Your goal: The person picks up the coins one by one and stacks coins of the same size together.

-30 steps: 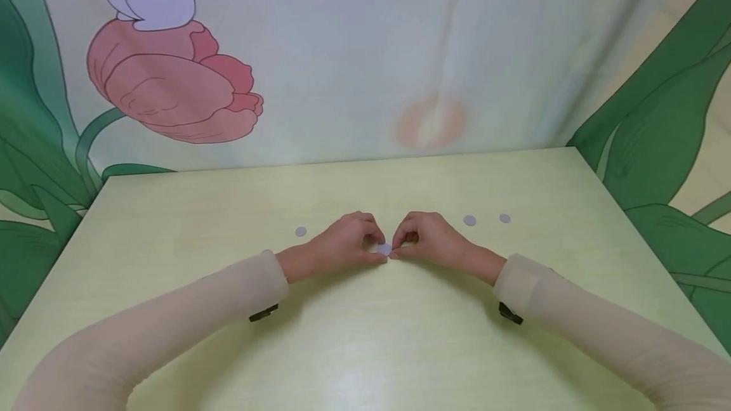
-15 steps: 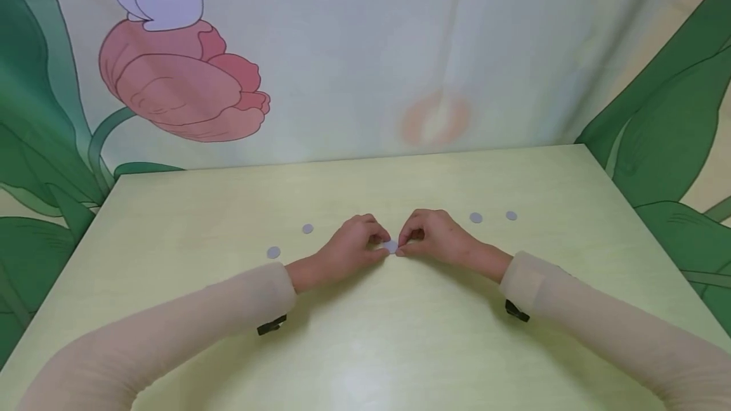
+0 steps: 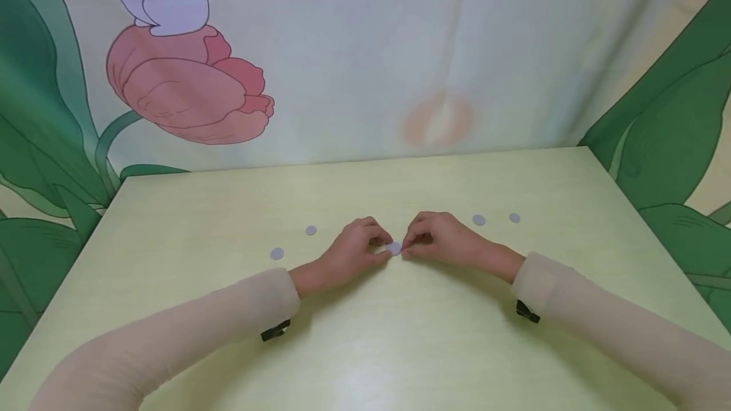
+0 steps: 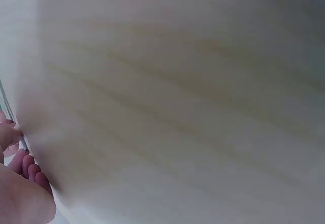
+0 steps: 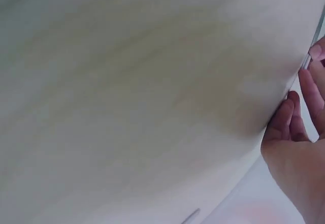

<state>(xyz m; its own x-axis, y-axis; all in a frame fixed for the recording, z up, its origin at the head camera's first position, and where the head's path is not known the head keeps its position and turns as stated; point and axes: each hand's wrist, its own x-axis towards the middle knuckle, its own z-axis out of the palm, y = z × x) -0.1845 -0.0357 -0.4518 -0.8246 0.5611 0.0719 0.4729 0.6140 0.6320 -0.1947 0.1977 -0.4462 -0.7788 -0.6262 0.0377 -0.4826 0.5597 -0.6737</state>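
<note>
In the head view, my left hand (image 3: 362,247) holds a small flat grey disc (image 3: 394,248) between thumb and index finger, just over the middle of the table. My right hand (image 3: 442,238) meets it from the other side, thumb and index fingertips pinched at the disc's right edge. The left wrist view shows the curled fingers of the left hand (image 4: 28,183) at the lower left border. At the right border of the right wrist view, the right hand (image 5: 294,148) has its fingers bent, with the disc's thin edge (image 5: 305,61) near the fingertips.
Two matching discs lie left of the hands, a nearer disc (image 3: 276,254) and a farther disc (image 3: 311,230). Right of them lie another disc (image 3: 478,220) and a smaller-looking disc (image 3: 514,217). A printed curtain (image 3: 342,68) hangs behind the pale table (image 3: 365,335).
The view has shifted slightly, moving the scene rightward. The left sleeve has come off the nearer left disc, which now shows. Both hands stay at the same disc, fingers barely moved.
</note>
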